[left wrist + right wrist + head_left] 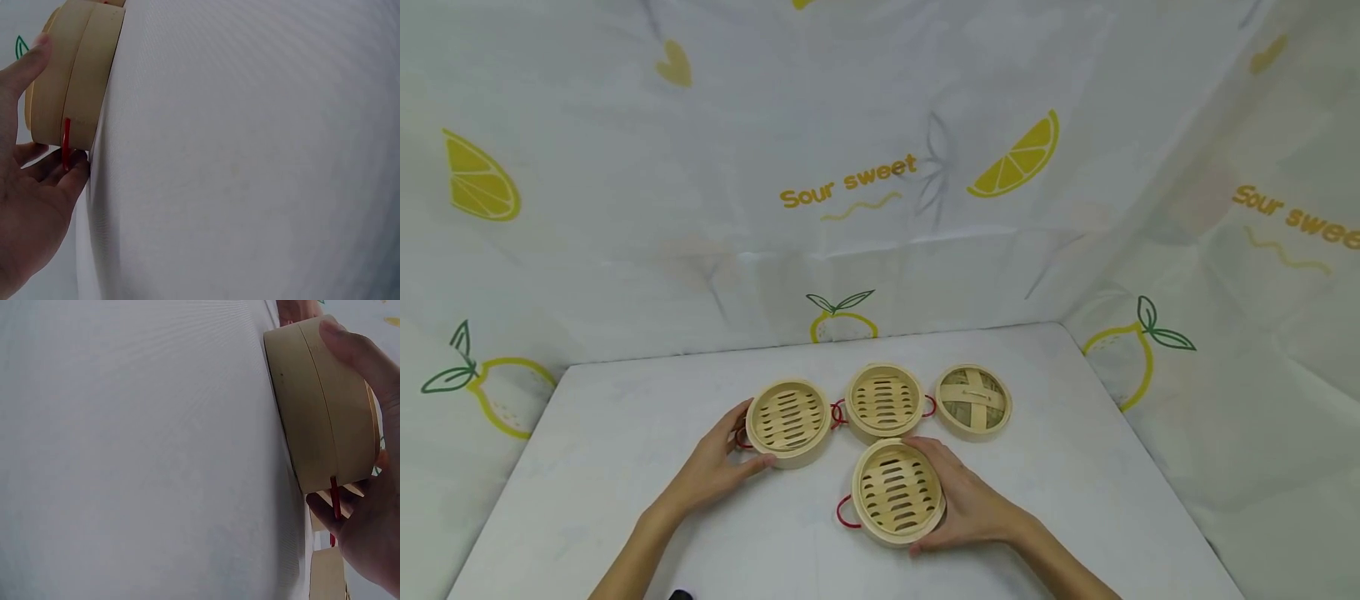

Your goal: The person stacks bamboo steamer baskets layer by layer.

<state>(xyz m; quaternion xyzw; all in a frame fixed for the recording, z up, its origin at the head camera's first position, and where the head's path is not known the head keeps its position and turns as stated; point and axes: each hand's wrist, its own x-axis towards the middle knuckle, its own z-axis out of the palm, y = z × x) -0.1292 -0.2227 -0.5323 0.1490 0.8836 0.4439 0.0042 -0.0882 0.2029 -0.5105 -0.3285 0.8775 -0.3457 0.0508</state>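
Observation:
Four round bamboo steamer pieces would exceed the count, so several pale ones lie on the table. My left hand (718, 462) holds the left bamboo steamer basket (789, 418) by its side, thumb at the near wall and fingers round the far left, by a red handle (66, 144). At the front, my right hand (964, 500) grips another steamer basket (898, 493) from the right. Its thumb lies on the near wall in the right wrist view, the other fingers behind a red handle (335, 497). Both baskets show slatted floors facing up.
A third steamer basket (885, 402) sits behind and between the held ones, close against the front one. Right of it lies a woven bamboo lid (973, 402). The white table (587, 467) meets a lemon-print cloth (737, 283) at the back and sides. A dark object (681, 595) shows at the bottom edge.

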